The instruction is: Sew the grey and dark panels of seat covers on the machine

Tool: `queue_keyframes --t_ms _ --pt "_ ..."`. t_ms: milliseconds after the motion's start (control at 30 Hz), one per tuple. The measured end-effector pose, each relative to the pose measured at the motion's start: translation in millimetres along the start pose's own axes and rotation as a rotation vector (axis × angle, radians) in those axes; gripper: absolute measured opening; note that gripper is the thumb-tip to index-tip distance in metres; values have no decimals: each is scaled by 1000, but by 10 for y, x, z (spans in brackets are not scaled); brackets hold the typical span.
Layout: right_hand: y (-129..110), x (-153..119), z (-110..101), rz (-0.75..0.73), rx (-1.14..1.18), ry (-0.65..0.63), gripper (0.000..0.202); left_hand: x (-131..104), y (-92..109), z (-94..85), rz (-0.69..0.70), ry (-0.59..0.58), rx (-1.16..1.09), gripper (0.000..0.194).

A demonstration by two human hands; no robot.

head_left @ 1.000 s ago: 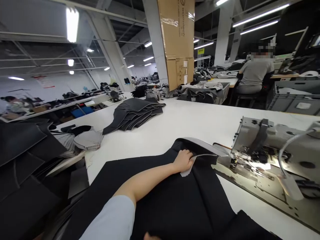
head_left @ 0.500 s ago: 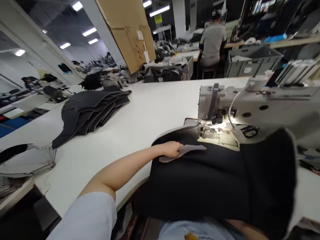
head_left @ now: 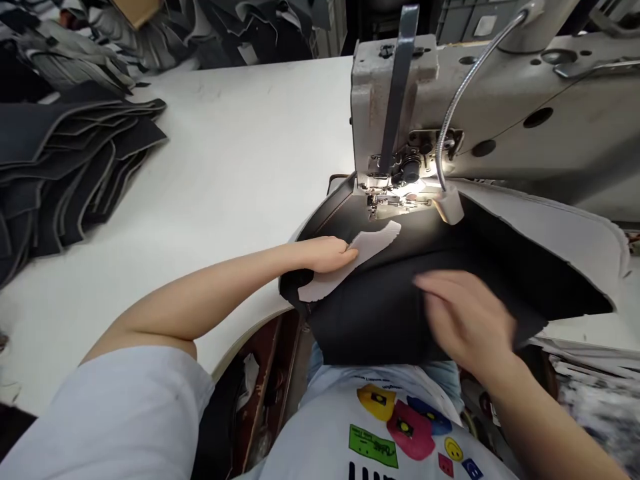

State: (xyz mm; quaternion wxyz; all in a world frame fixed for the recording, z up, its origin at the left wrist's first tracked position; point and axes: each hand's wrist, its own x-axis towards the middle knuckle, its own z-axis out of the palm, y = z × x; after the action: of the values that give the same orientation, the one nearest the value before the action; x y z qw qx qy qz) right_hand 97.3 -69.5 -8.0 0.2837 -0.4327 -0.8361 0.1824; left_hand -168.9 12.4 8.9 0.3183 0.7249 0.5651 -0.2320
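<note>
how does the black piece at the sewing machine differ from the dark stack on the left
The black piece spreads out broad, while the dark stack shows many layered edges. The black piece reaches under the sewing machine; the dark stack lies apart from it. The left hand is over the black piece; no hand touches the dark stack. Both are dark.

- White shirt of the person: a small line of lettering across the print, too small to read.
- Green rectangle printed on the shirt: dark script, illegible.
- Shirt, at the lower picture edge: large dark letters, cut off and unreadable.
- Yellow circle on the shirt: a smiley face.
- Grey crate, top: a white label, no legible words.
</note>
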Motion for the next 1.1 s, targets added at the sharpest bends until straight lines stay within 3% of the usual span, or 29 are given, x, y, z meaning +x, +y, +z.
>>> queue_keyframes --t_ms 67,133,233,300,367,433,467,533,600,733,933,1100 --pt "1 530 319 -111 -162 -185 35 -3 -75 -70 -30 -64 -44 50" --pt "89 948 578 -73 -320 -310 36 -36 -199 -156 -76 -130 -91 38" --pt "309 1216 755 -91 -388 -411 46 -77 -382 -250 -161 -131 -104 23" --pt "428 1211 754 -132 -370 -476 54 -50 -433 -251 -185 -30 -68 22" --pt "496 1165 716 -141 -345 -517 58 25 -420 -199 -127 198 61 38" --pt "542 1142 672 -146 -299 -535 60 116 -390 -120 57 430 271 47" --pt "572 1142 652 -158 -265 -542 60 155 -388 -80 181 482 364 47" --pt "659 1153 615 -203 -185 -552 56 203 -430 -14 396 462 458 41" --pt "761 1153 586 -215 -136 -506 47 207 -519 29 486 392 448 41" --pt "850 1100 594 -138 -200 -332 43 185 -628 51 445 324 412 58" --pt "809 1067 690 -206 -241 -326 44 374 -408 -68 344 399 388 53" --pt "899 1089 639 -223 -218 -283 43 421 -307 -96 301 415 339 67"
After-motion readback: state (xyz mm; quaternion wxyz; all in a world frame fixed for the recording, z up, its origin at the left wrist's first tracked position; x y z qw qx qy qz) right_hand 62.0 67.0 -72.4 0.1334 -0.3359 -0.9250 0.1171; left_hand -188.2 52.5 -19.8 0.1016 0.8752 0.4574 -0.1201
